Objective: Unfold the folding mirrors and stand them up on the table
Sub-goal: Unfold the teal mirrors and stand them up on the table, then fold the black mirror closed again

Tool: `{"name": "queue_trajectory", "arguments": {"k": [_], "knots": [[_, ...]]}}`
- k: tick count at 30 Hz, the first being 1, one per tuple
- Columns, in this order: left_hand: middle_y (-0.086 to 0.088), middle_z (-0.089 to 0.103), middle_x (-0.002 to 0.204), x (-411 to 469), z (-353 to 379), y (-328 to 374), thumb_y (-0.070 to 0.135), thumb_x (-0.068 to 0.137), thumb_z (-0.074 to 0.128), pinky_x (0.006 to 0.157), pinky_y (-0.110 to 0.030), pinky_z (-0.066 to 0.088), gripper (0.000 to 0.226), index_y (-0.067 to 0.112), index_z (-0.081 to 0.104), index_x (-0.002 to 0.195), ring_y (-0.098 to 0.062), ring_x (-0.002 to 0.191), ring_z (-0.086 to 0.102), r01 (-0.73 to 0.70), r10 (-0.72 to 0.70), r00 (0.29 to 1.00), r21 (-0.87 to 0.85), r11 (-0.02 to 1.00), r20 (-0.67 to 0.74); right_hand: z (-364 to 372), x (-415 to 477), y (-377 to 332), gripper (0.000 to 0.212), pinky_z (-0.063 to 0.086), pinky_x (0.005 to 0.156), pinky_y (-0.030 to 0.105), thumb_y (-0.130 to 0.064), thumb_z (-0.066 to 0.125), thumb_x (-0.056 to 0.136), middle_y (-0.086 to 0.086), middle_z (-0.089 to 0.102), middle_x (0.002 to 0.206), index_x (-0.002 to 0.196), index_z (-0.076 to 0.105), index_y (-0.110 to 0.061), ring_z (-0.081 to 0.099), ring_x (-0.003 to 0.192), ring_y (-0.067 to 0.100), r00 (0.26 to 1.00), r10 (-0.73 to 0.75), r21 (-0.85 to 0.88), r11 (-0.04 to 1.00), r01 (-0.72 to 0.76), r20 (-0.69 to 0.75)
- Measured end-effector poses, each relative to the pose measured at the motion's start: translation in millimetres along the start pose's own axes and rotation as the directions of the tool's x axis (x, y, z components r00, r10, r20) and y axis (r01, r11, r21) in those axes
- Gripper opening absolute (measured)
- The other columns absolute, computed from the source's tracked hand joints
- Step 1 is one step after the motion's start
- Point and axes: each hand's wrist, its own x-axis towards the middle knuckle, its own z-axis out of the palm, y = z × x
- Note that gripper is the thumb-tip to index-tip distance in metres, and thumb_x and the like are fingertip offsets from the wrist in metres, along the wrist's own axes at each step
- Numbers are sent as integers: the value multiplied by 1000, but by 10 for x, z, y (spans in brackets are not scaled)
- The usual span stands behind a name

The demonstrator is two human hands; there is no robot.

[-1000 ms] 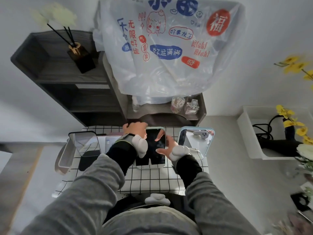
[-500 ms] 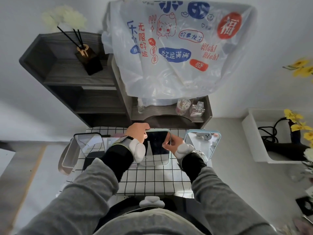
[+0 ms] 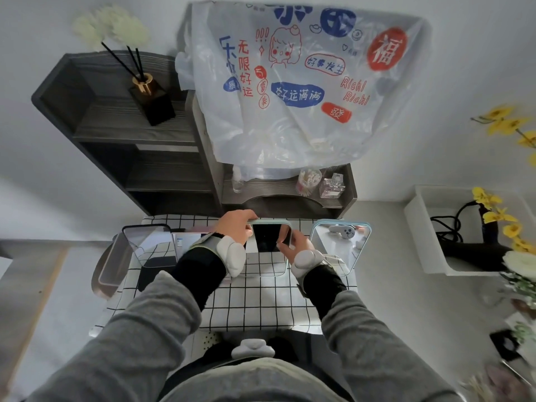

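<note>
Mint-framed mirror (image 3: 271, 237) upright, long axis vertical, glass toward wearer; both hands (image 3: 236, 229) on it

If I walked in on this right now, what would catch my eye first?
Probably the big plastic bag printed with red and blue cartoon writing, draped over the dark shelf at the back. Below it, on the checked cloth, the left hand and right hand hold the middle mirror upright, between a black-framed mirror and a pale blue mirror already standing.
</note>
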Motion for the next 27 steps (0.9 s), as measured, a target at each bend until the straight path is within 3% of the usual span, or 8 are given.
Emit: {"name": "queue_trajectory", "arguments": {"k": [6, 11, 16, 18, 21, 27], "knots": [[-6, 67, 113, -20, -31, -28, 5, 88, 56, 99, -35, 49, 36, 17, 59, 122, -21, 106, 63, -28, 28, 1000, -40, 999, 12, -23, -96, -105, 47, 40, 102, 32, -10, 64, 81, 11, 60, 126, 126, 50, -9, 54, 121, 25, 990, -16, 42, 999, 22, -143], [-4, 68, 116, -30, -113, -31, 29, 92, 54, 97, -34, 48, 31, 15, 61, 119, -20, 109, 61, -43, 36, 997, -99, 994, -71, -76, -182, -273, 50, 34, 98, 19, -9, 62, 82, 4, 57, 131, 130, 47, -13, 51, 124, 19, 972, -111, 63, 990, 126, -209], [-6, 67, 119, -69, -246, -161, 26, 95, 47, 98, -35, 48, 30, 13, 62, 118, -23, 110, 61, -35, 26, 995, -94, 995, -96, -38, -267, -467, 43, 34, 101, 20, -11, 59, 86, 4, 55, 134, 128, 51, -14, 46, 129, 17, 958, -196, 3, 980, 201, -207], [-5, 66, 121, -118, -314, -276, 24, 96, 46, 99, -35, 47, 30, 13, 62, 119, -22, 112, 60, -38, 28, 993, -90, 995, -115, 8, -301, -558, 39, 31, 109, 26, -10, 57, 88, 6, 55, 134, 127, 53, -13, 41, 134, 18, 943, -256, -64, 967, 248, -215], [-4, 65, 124, -189, -425, -476, 19, 96, 45, 101, -33, 45, 30, 13, 61, 121, -21, 116, 58, -25, 14, 991, -88, 996, -133, 80, -314, -661, 35, 27, 108, 23, -11, 55, 88, 5, 59, 129, 123, 57, -13, 39, 135, 18, 906, -360, -187, 928, 323, -221], [-8, 59, 132, -294, -602, -963, 13, 95, 43, 105, -34, 42, 36, 13, 57, 127, -25, 122, 54, 60, -57, 994, 28, 998, -94, 349, -390, -964, 31, 30, 108, 23, -13, 53, 90, 2, 57, 130, 120, 60, -18, 41, 132, 16, 905, -410, -256, 892, 373, -109]]}}
